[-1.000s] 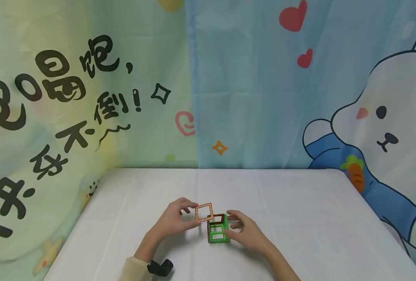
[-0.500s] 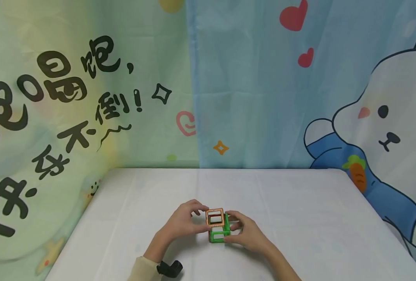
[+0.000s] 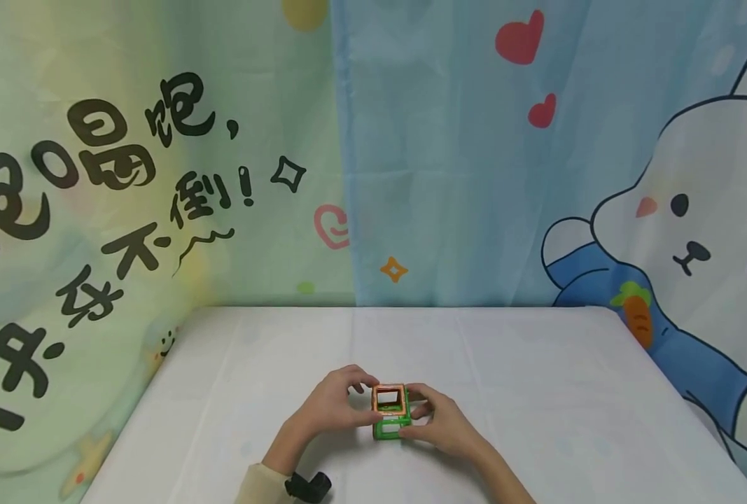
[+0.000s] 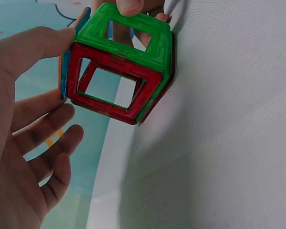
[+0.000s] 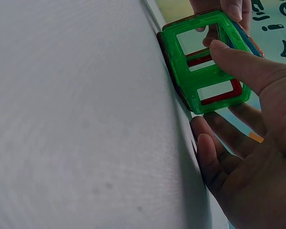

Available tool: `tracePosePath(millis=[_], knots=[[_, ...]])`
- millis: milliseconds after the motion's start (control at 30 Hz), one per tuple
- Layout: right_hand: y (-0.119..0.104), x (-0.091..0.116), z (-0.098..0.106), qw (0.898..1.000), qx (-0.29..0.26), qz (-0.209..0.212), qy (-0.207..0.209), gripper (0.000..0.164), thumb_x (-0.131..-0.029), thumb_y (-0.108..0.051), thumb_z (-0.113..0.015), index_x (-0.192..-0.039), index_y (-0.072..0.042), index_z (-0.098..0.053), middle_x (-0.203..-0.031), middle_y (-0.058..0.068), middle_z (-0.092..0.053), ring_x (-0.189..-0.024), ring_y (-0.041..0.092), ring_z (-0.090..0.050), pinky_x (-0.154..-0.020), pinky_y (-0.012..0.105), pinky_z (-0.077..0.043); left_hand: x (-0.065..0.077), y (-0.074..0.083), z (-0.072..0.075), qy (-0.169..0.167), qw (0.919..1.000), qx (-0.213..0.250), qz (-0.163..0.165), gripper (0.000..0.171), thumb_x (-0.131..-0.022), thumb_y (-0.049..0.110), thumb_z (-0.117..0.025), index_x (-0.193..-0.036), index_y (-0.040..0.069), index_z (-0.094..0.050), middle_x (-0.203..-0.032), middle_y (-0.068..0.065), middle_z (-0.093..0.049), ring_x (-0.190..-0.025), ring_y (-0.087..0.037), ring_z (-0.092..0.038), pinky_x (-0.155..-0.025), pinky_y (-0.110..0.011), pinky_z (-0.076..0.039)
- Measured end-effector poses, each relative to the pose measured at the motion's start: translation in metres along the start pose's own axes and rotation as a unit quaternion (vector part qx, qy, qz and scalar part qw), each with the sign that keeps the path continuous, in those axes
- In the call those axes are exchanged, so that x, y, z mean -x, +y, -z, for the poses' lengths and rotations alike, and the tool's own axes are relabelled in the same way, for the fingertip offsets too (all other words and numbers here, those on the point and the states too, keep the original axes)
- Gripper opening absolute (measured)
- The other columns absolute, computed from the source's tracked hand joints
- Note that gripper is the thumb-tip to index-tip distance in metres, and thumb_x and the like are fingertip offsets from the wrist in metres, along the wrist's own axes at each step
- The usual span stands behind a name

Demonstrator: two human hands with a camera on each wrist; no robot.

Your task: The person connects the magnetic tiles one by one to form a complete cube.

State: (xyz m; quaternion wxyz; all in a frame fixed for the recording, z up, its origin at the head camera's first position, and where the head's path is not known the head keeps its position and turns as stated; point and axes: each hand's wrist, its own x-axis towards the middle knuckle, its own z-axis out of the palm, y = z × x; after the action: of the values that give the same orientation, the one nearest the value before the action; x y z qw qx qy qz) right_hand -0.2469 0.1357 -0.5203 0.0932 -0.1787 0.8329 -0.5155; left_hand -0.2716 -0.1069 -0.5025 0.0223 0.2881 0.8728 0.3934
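A cube-like frame of green magnetic tiles (image 4: pixel 157 51) and red magnetic tiles (image 4: pixel 150 76) stands on the table between the hands. On its top lies an orange square magnetic tile (image 3: pixel 374 406), whose edge looks blue and orange in the left wrist view. My left hand (image 3: pixel 332 402) pinches this tile between thumb and fingers. My right hand (image 3: pixel 445 420) grips the frame from the right, its thumb on a green tile (image 5: pixel 207 76) in the right wrist view. The other fingers of both hands curve loosely away from the frame. Parts of the frame's far sides are hidden.
A white cloth covers the table (image 3: pixel 505 378). Behind it hangs a printed curtain (image 3: pixel 442 175) with lettering and a cartoon bear. A black device (image 3: pixel 309 487) is strapped at the left wrist, by a beige sleeve (image 3: pixel 262 484).
My left hand has carried the orange tile rightward and down, from beside the frame onto its top. The right hand has stayed at the frame's right side.
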Motion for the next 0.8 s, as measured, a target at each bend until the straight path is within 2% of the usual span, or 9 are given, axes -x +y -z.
tracePosePath(millis=[433, 633, 800], knots=[[0.0019, -0.0006, -0.0016, 1.000, 0.001, -0.005, 0.003, 0.071, -0.073, -0.018, -0.087, -0.132, -0.004, -0.052, -0.121, 0.013, -0.060, -0.090, 0.019, -0.059, -0.068, 0.028, -0.048, -0.0002, -0.0021, -0.0018, -0.003, 0.9999, 0.004, -0.009, 0.045, -0.074, 0.039, -0.084, -0.111, 0.017, -0.070, -0.101, 0.012, -0.061, -0.092, -0.016, -0.061, -0.077, -0.029, -0.049], [0.0012, 0.0004, -0.0017, 1.000, -0.011, -0.007, 0.002, 0.071, -0.073, -0.016, -0.086, -0.133, -0.002, -0.051, -0.121, 0.014, -0.060, -0.089, 0.020, -0.059, -0.067, 0.028, -0.048, -0.0009, -0.0006, -0.0018, -0.006, 1.0000, 0.000, 0.006, 0.046, -0.073, 0.043, -0.084, -0.110, 0.018, -0.071, -0.099, 0.013, -0.061, -0.091, -0.015, -0.062, -0.075, -0.029, -0.050], [0.0006, 0.0000, -0.0012, 1.000, -0.001, -0.007, 0.004, 0.070, -0.073, -0.017, -0.087, -0.131, -0.001, -0.051, -0.121, 0.015, -0.060, -0.089, 0.020, -0.059, -0.068, 0.028, -0.048, -0.0018, -0.0012, -0.0009, -0.009, 0.9999, 0.009, 0.006, 0.046, -0.072, 0.040, -0.086, -0.109, 0.017, -0.072, -0.098, 0.013, -0.061, -0.090, -0.015, -0.062, -0.077, -0.030, -0.050]])
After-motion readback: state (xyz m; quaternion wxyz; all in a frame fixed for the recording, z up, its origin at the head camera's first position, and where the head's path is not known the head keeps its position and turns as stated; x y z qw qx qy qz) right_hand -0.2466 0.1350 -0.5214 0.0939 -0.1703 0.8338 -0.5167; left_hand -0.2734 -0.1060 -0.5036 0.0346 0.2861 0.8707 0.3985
